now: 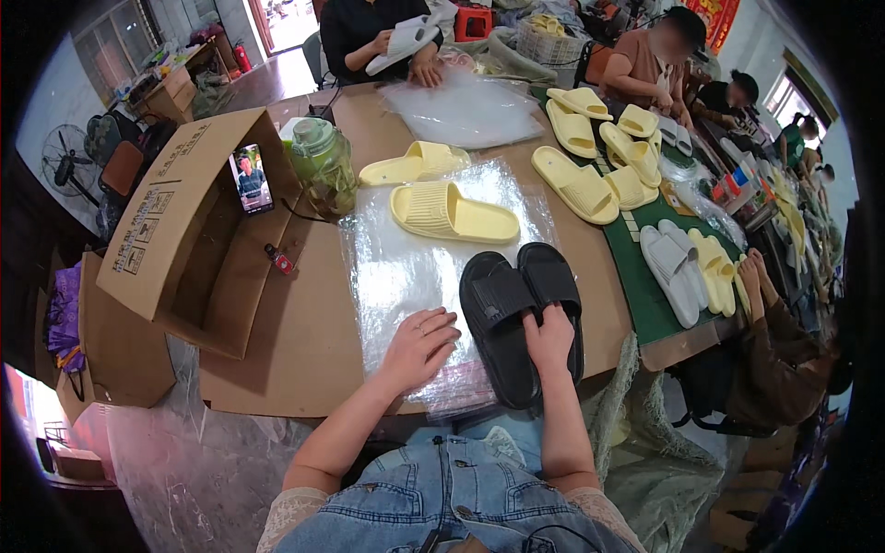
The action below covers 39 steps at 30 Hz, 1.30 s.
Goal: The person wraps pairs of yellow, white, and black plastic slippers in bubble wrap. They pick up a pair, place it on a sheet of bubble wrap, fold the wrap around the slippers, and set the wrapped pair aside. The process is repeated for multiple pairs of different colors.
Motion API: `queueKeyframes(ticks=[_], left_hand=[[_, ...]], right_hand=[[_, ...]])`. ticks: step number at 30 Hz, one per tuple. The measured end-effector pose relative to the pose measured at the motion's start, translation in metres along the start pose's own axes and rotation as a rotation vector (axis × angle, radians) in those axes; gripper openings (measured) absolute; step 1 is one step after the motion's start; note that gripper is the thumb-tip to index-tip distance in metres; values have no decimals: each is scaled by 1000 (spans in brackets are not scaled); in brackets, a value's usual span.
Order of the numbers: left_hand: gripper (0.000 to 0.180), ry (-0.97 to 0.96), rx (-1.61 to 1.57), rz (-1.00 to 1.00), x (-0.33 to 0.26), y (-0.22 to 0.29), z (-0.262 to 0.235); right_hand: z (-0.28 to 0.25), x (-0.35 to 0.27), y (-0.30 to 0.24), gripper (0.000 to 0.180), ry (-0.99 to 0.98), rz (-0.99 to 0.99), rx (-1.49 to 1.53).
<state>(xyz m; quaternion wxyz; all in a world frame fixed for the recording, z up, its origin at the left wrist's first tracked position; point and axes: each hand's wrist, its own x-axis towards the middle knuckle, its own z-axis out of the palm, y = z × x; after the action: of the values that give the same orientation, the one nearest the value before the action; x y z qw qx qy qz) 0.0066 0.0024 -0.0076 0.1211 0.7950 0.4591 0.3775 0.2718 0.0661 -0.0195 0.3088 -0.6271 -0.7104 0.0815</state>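
Observation:
A pair of black slippers lies in front of me on a stack of clear plastic bags point(383, 304), toes pointing away. My right hand point(550, 339) grips the right black slipper point(551, 267), its fingertips tucked under the strap and hidden there. Alongside it, touching, is the left black slipper point(505, 346). My left hand point(421, 350) rests on the bags, fingers stretched out and holding nothing, a little left of the slippers. Beyond them are a yellow slipper point(493, 221) on the bags and another yellow slipper point(415, 164) behind it.
At left stand an open cardboard box point(175, 212) with a phone point(252, 180) propped inside and a green-lidded bottle point(321, 170). More yellow slippers point(576, 189) and grey slippers point(673, 267) lie right. Across the table a person point(387, 37) holds a light grey slipper; co-workers sit at right.

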Motion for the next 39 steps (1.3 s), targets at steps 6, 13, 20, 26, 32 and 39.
queueKeyframes(ticks=[6,13,20,26,32,39], left_hand=[[20,-12,1,-14,0,1,-1],[20,-4,10,-9,-1,-1,1],[20,-3,4,-12,0,1,1],[20,-6,3,-16,0,2,-1],[19,4,8,-14,-1,1,1],[19,-12,-7,-4,-1,0,0]], right_hand=[[0,0,-1,34,8,2,12],[-2,1,-2,36,-39,34,0],[2,0,1,37,34,-13,31],[1,0,1,36,19,-9,31],[2,-1,1,33,38,-14,14],[5,-1,5,33,56,-40,31]])
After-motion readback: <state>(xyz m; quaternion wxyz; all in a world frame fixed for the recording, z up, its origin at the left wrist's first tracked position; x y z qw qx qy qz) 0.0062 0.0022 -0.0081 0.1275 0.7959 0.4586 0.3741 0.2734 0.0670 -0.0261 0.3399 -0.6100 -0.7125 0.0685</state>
